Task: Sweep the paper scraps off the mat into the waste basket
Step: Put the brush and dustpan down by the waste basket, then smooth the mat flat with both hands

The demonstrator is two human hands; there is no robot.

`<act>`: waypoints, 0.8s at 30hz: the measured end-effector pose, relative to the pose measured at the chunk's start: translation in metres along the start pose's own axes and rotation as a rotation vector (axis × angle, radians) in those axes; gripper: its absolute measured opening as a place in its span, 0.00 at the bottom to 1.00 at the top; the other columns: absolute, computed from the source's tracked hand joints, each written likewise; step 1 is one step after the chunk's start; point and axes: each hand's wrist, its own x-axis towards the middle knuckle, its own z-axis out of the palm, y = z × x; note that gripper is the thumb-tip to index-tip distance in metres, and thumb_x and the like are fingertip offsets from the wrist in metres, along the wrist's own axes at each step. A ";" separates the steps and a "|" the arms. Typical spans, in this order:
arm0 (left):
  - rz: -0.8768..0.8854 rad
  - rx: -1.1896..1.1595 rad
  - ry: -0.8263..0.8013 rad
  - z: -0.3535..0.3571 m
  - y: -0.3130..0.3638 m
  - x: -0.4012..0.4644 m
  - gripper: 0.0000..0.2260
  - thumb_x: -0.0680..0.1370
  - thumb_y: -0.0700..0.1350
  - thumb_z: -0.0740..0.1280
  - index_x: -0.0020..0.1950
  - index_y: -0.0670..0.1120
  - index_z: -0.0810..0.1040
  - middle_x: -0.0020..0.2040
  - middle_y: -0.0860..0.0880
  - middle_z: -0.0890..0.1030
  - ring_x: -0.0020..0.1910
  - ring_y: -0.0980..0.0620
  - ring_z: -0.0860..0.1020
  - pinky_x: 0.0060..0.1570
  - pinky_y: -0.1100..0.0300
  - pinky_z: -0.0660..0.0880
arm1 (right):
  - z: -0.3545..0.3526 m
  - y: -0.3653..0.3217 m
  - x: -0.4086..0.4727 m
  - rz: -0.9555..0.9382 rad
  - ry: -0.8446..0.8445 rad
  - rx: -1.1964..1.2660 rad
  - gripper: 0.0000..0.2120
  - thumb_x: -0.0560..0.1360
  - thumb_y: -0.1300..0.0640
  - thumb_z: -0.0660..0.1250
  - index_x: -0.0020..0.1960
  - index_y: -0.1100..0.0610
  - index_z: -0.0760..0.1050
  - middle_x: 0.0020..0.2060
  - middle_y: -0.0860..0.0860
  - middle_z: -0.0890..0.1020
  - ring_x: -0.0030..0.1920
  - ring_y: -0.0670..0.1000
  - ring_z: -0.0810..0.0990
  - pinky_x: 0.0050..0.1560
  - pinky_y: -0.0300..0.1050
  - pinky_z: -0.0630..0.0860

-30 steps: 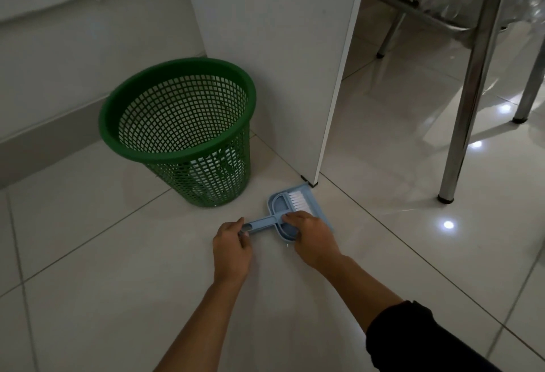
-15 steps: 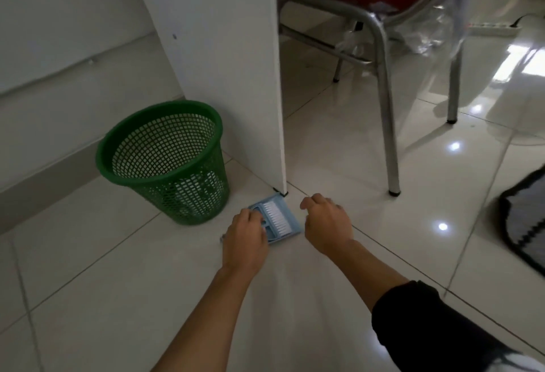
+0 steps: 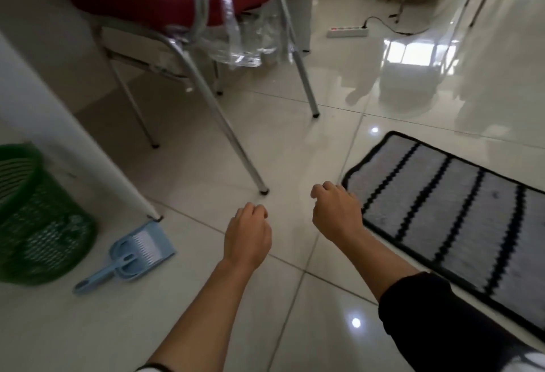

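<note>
Chrome chair leg stands between dustpan and mat.

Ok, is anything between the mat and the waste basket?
Yes. A chair leg stands on the floor between the mat and the waste basket, and a white panel stands beside the basket. The dustpan set lies by the basket.

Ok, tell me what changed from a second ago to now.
Both hands let go of the dustpan set: the left hand and right hand now hover empty, drawn rightward toward the mat. The dustpan and brush stay on the floor beside the green waste basket.
</note>
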 end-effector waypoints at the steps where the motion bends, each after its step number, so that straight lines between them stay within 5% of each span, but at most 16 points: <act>1: 0.023 -0.002 -0.013 0.011 0.014 0.008 0.11 0.76 0.41 0.57 0.55 0.43 0.73 0.55 0.44 0.76 0.55 0.45 0.73 0.51 0.53 0.70 | -0.001 0.018 0.002 0.019 0.003 -0.003 0.13 0.72 0.65 0.59 0.54 0.56 0.72 0.51 0.53 0.77 0.52 0.56 0.74 0.48 0.49 0.69; 9: 0.312 -0.004 -0.092 0.093 0.102 0.071 0.14 0.74 0.37 0.57 0.60 0.42 0.70 0.60 0.43 0.74 0.57 0.43 0.72 0.56 0.51 0.71 | 0.011 0.142 0.001 0.219 -0.028 -0.044 0.12 0.72 0.63 0.59 0.55 0.56 0.72 0.52 0.53 0.77 0.52 0.56 0.74 0.49 0.49 0.69; 13: 0.543 0.096 -0.247 0.128 0.134 0.092 0.24 0.76 0.35 0.54 0.72 0.39 0.56 0.74 0.41 0.59 0.74 0.44 0.55 0.73 0.55 0.52 | 0.029 0.187 -0.020 0.395 -0.116 -0.108 0.16 0.74 0.58 0.59 0.62 0.53 0.68 0.60 0.52 0.73 0.61 0.55 0.70 0.59 0.59 0.67; 16: 0.493 0.271 -0.372 0.150 0.138 0.103 0.24 0.80 0.43 0.49 0.74 0.42 0.46 0.77 0.41 0.46 0.76 0.45 0.44 0.74 0.54 0.42 | 0.045 0.202 -0.035 0.479 -0.201 -0.017 0.21 0.78 0.52 0.56 0.70 0.49 0.59 0.71 0.49 0.61 0.72 0.54 0.55 0.66 0.70 0.57; 20: 0.348 0.260 -0.522 0.170 0.122 0.099 0.26 0.80 0.51 0.47 0.73 0.46 0.39 0.76 0.40 0.40 0.75 0.44 0.40 0.74 0.50 0.42 | 0.063 0.211 -0.055 0.440 -0.182 0.038 0.24 0.80 0.47 0.47 0.74 0.44 0.44 0.75 0.44 0.47 0.74 0.50 0.41 0.69 0.65 0.43; 24: 0.318 0.244 -0.503 0.163 0.130 0.087 0.26 0.79 0.52 0.51 0.74 0.44 0.49 0.75 0.37 0.51 0.74 0.40 0.51 0.72 0.50 0.55 | 0.068 0.216 -0.072 0.417 -0.232 0.049 0.23 0.80 0.45 0.40 0.72 0.41 0.36 0.73 0.42 0.38 0.71 0.47 0.33 0.70 0.61 0.34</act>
